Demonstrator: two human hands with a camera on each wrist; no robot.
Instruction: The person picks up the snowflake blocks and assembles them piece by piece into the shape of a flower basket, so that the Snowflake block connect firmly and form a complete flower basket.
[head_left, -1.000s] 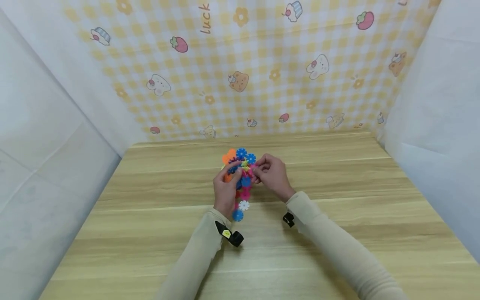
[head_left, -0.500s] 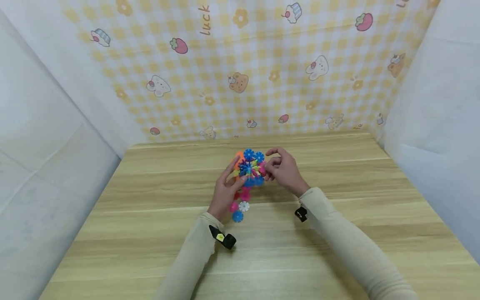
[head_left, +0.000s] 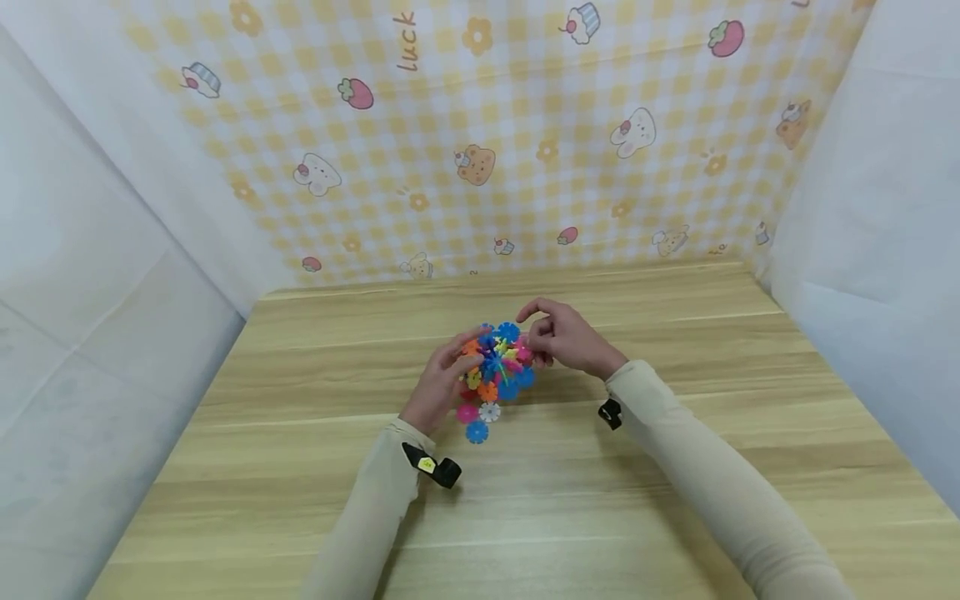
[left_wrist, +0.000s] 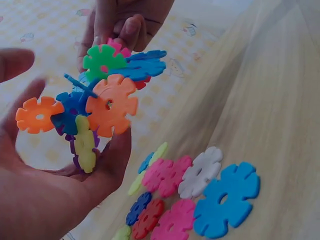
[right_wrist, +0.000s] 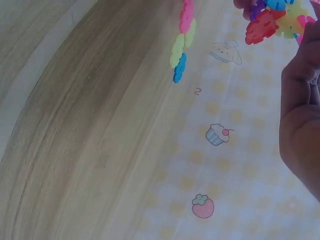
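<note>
A ball-like cluster of interlocking notched plastic discs (head_left: 495, 363) is raised over the table between my hands. My left hand (head_left: 437, 385) grips its left side, fingers and thumb curled round it. In the left wrist view, an orange disc (left_wrist: 112, 106), a yellow disc (left_wrist: 86, 151) and a green disc (left_wrist: 104, 62) show on the cluster. Its right edge, at a pink disc (head_left: 523, 348), is pinched by my right hand (head_left: 567, 337), whose index finger arches over the top. The right wrist view catches only a red disc (right_wrist: 262, 26) and neighbouring pieces.
Loose discs lie on the wooden table (head_left: 315, 467) just below the cluster, among them a white disc (head_left: 490, 412), a light-blue disc (head_left: 477, 432) and a pink disc (head_left: 467, 413). A yellow checked cloth (head_left: 480, 108) hangs behind, with white sheets at both sides.
The cluster has turned and come lower and slightly right in the head view. My left hand has shifted its hold on it; my right hand has moved right, staying at the pink side.
</note>
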